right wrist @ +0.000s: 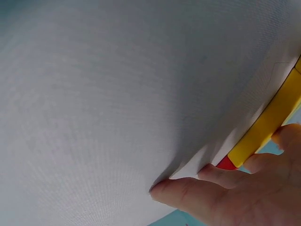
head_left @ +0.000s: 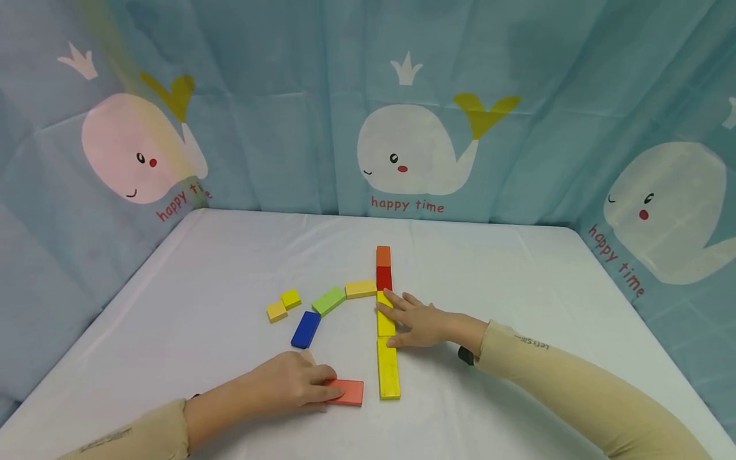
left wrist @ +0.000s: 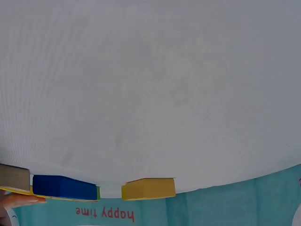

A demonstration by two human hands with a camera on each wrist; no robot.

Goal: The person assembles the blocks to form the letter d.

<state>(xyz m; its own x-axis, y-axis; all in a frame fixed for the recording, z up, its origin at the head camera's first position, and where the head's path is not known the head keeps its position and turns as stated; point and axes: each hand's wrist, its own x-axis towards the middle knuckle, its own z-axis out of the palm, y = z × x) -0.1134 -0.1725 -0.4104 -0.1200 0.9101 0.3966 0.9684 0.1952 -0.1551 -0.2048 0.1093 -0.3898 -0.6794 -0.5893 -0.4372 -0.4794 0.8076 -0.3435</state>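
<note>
Left sleeve [head_left: 144,431]: is entering at the near left corner, leading to the left hand.
Left hand [head_left: 287,380]: is reaching rightward, its fingers gripping the left end of the coral block.
Coral block [head_left: 352,393]: is lying flat near the front of the surface [head_left: 489,275], its right end sitting just left of the lower yellow block, a gap showing between them.
Right sleeve [head_left: 575,383]: is crossing in from the near right.
Right hand [head_left: 422,324]: is spreading its fingers, extended and touching the two yellow blocks from the right, without gripping.
Straight column: is running away from the camera as lower yellow block [head_left: 388,374], upper yellow block [head_left: 385,329], red block [head_left: 383,278] and orange block [head_left: 383,256], end to end.
Curved row: is bending left from the column as tan block [head_left: 360,289], green block [head_left: 329,301], blue block [head_left: 306,329] and beige block [head_left: 311,357], the last being partly hidden behind the left hand.
Loose pair: small yellow block [head_left: 291,298] and small tan block [head_left: 277,311] are lying left of the curve.
Backdrop: whale-printed curtain [head_left: 276,160] is hanging behind the surface.
</note>
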